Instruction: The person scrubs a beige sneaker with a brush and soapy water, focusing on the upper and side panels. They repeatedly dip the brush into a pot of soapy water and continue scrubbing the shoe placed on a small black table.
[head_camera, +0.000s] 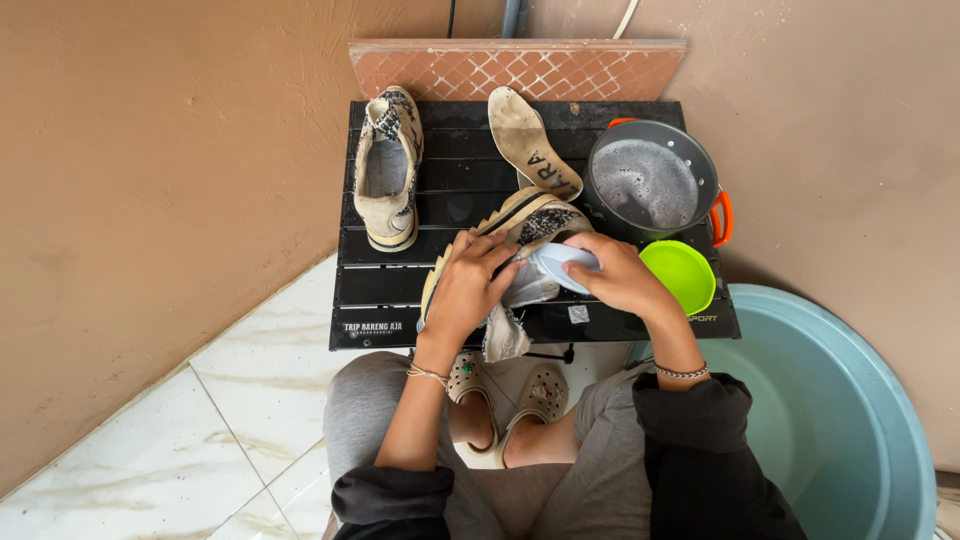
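Fingers (490, 262) of the left hand (468, 290) clasp a dirty shoe (535, 222) at the worktop's (380, 300) front edge, while the right hand (620, 275) grips a pale brush (560, 262); steadying the shoe firmly should help scrubbing.

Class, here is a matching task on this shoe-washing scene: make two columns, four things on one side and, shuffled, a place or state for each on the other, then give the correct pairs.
Things:
1. grey pot
2. green bowl
3. loose insole
4. second shoe

Places or states:
A. lies sole-up near the table's back edge
B. stands alone at the table's left side
C. holds foamy water
D. sits empty by the right hand

Pairs: 1-C, 2-D, 3-A, 4-B
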